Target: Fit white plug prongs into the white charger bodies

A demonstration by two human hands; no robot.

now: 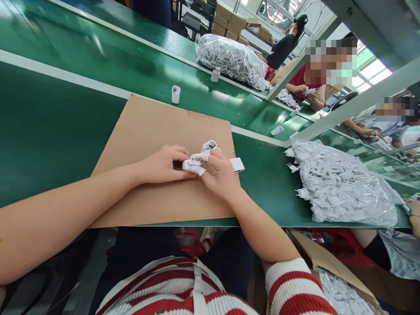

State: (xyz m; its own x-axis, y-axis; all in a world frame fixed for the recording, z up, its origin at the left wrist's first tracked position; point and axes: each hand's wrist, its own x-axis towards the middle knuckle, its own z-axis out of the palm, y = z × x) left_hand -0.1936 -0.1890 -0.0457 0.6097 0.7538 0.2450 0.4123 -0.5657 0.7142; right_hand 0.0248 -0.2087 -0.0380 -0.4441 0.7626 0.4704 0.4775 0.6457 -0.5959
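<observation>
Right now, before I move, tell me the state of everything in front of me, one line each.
Left hand: closed on the white piece
Right hand: closed on the same piece, white covers on some fingers
White piece: held between both hands, partly hidden
Cardboard sheet: lying flat
White casing past the sheet: open end showing
Near clear bag: bulging with white plugs
Far clear bag: filled with white pieces

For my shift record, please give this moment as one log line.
Left hand: holds white piece; Right hand: holds same piece; Under: cardboard sheet; Nearby: bag of white plugs
</observation>
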